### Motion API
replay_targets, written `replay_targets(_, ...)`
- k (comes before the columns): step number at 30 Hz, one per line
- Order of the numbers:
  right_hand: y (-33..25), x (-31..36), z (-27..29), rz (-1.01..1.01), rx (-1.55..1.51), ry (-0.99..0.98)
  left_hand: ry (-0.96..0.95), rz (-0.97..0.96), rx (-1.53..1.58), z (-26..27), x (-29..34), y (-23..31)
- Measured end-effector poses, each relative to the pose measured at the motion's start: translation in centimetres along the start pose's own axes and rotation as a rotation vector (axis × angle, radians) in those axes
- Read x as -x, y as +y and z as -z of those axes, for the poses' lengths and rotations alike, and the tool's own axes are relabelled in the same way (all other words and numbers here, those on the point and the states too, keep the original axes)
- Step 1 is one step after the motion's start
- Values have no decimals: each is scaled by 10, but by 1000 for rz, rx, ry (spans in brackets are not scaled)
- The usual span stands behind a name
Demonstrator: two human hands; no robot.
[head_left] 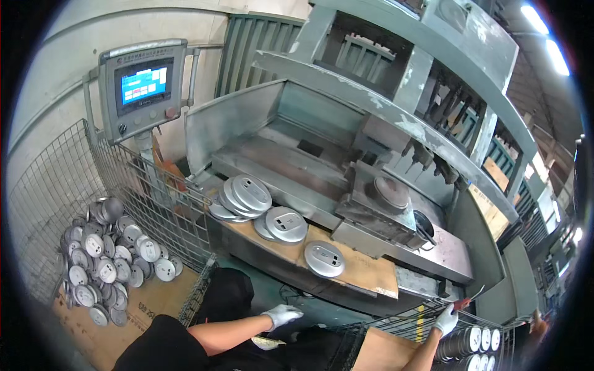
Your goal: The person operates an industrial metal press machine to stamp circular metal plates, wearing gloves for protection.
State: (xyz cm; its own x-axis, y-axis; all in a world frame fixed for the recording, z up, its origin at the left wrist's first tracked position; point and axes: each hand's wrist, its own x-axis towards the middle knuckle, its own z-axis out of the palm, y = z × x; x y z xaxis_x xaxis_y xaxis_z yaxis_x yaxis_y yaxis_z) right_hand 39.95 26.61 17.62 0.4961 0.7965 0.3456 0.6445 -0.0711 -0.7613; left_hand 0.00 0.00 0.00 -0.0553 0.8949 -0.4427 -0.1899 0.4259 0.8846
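My left hand (pixel 284 316), in a white glove, hovers in front of my lap with its fingers stretched out to the right and nothing in them. On the far right my right hand (pixel 445 320), also gloved, is at the rim of a wire basket (pixel 405 323). Its fingers look closed on a red-handled tool (pixel 461 304) with a thin rod; the grip is partly hidden. Round silver metal discs with small cutouts lie on a cardboard-covered ledge: a stack (pixel 246 195), a pair (pixel 286 224) and a single disc (pixel 324 258).
A wire cage (pixel 148 191) at left holds a heap of discs (pixel 111 266) on cardboard. Ahead stands a grey machine (pixel 272 154) with a round fixture (pixel 391 191). A control panel (pixel 143 86) rises behind the cage. Stacked discs (pixel 475 339) fill the right basket. Another person's hand (pixel 539 324) shows far right.
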Motion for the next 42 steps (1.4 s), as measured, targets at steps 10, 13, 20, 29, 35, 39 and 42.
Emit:
replay_targets(10,-154,71,-36,368,-798,-195,12,73,164,15,15,-19)
replay_targets(13,-214,126,-49,738,25,-359,8,74,171,13,23,-14)
replay_targets(20,-261,150,-83,749,445,-330,-16,-3,138,16,37,-17)
replay_targets(29,-242,141,-90,720,363,-284,23,-19,180,16,42,-18)
replay_targets(35,-230,136,-74,678,397,-289,-2,18,126,10,39,-16)
replay_targets(39,-237,146,-77,705,259,-402,1,87,151,3,37,-9)
replay_targets(42,-219,133,-77,708,69,-422,-51,70,176,-5,34,-10)
